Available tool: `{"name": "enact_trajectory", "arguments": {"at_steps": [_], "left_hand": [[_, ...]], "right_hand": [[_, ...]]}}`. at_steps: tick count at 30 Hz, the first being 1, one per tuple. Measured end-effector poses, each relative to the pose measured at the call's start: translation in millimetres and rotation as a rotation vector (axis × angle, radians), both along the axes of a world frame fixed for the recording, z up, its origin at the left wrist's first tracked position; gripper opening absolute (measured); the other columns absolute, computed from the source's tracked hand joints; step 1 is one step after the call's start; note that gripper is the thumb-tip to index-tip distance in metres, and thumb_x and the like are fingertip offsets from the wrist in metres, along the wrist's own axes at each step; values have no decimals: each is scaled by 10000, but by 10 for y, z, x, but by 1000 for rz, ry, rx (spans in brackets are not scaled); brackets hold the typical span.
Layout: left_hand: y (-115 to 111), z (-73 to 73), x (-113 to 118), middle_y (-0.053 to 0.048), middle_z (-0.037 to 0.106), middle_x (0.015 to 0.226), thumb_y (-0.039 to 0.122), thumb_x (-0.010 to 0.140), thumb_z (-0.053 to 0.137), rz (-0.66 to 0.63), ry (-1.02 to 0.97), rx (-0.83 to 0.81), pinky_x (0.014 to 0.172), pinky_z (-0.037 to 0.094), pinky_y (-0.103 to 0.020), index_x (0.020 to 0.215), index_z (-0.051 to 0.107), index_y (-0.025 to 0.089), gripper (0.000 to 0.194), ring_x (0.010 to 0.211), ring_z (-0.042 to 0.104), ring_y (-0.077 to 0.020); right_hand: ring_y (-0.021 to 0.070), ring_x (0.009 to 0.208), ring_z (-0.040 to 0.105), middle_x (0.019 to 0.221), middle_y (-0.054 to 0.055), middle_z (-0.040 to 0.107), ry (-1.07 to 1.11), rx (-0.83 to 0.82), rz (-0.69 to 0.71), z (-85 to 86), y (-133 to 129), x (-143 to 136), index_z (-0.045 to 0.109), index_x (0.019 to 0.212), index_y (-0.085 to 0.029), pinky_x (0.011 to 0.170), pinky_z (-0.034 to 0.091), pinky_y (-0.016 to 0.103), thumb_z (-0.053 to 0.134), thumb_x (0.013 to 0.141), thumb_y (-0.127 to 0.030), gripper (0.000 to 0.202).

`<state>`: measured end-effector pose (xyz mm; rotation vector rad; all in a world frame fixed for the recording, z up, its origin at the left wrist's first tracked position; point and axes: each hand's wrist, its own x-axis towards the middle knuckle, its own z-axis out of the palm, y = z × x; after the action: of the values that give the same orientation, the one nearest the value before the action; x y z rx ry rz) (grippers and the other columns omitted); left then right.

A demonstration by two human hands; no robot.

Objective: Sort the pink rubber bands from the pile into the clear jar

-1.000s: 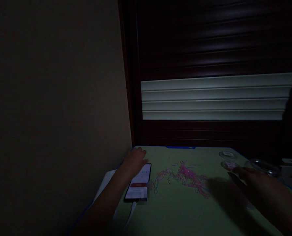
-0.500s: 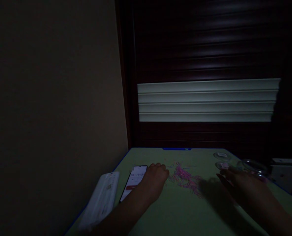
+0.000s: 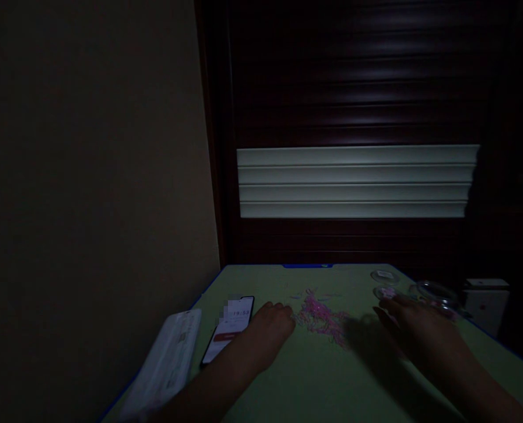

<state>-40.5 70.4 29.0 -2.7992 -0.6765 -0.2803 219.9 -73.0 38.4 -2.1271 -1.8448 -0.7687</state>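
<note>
Flanking a loose heap of pink bands [image 3: 318,317], the two hands stand well apart above the desk [image 3: 305,388]. The left hand [image 3: 272,330] is just beside the heap's left edge, knuckles up and fingers bent; its fingertips are hidden, so whether it grips a band cannot be told. The right hand [image 3: 413,326] is at the near side of a small clear dish [image 3: 379,293] with pink bits in it; contact and grip cannot be confirmed in the dim light. The heap lies mid-desk, between the hands. A clear lid [image 3: 385,276] lies just beyond the dish, and a larger round container [image 3: 433,291] sits behind the right hand. The left forearm partly covers a lit phone [image 3: 237,317]; a long white case [image 3: 167,358] lies farther left. Past the desk's right edge is a white box [image 3: 486,308].
</note>
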Motion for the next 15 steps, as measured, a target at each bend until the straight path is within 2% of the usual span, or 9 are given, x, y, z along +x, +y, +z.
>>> {"name": "enact_trajectory", "arguments": {"at_steps": [7, 15], "left_hand": [[-3, -34, 25, -95, 631, 834, 66, 803, 550, -17, 37, 68, 753, 378, -328, 799, 658, 152, 138, 833, 572, -234], [-18, -102, 137, -135, 648, 788, 58, 826, 531, -11, 110, 137, 759, 383, -344, 739, 664, 117, 170, 798, 599, -223]], "right_hand": [[241, 720, 662, 844, 91, 686, -50, 4, 31, 15, 2, -1, 664, 846, -204, 592, 469, 342, 372, 911, -268, 305], [244, 724, 649, 823, 97, 678, -54, 2, -5, 73, -14, -164, 656, 784, -191, 645, 470, 369, 383, 910, -212, 301]]}}
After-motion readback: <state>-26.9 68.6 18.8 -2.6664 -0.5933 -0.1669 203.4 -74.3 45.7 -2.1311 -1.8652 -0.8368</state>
